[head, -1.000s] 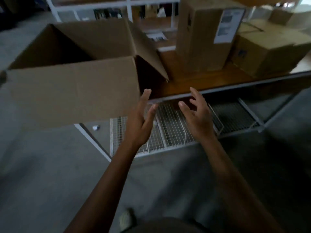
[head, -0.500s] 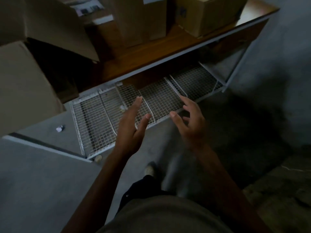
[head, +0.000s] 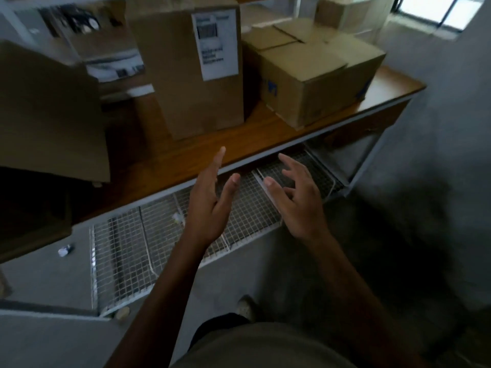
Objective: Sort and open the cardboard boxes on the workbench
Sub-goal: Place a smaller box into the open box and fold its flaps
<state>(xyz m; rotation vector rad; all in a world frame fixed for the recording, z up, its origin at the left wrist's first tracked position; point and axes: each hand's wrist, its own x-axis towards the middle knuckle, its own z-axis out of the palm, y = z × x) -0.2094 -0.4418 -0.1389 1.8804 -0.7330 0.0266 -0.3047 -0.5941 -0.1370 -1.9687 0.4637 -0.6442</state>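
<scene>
Over the front edge of the workbench (head: 170, 166), both hands hang in the air with nothing in them. The left hand (head: 210, 208) is flat and wide, fingers straight, thumb apart, palm turned toward the right hand (head: 297, 208). The right hand's fingers are spread and loosely bent, gripping nothing. Neither hand touches a box.

Beyond them on the wood stand 2 closed boxes. A tall box (head: 186, 96) carries a white label (head: 215, 43) on its near face. Just beside it on the right sits a squat box (head: 316, 75) with its top flaps shut (whether tape seals them I cannot tell). A large open box (head: 47, 115) fills the left of the view, its flap spread toward the tall box.

The hands look lined up to take the tall box by its 2 sides, so the reach seems barely begun. That box is the risky one. It stands high on a small base, and a grip near the top could tip it forward off the bench or against its neighbour. The gap on its right is tight, so the right fingers may snag the squat box. Its weight is unknown, and the light is dim. Below, the wire shelf (head: 127, 251) juts past the bench edge, where a step closer could catch a shin.
</scene>
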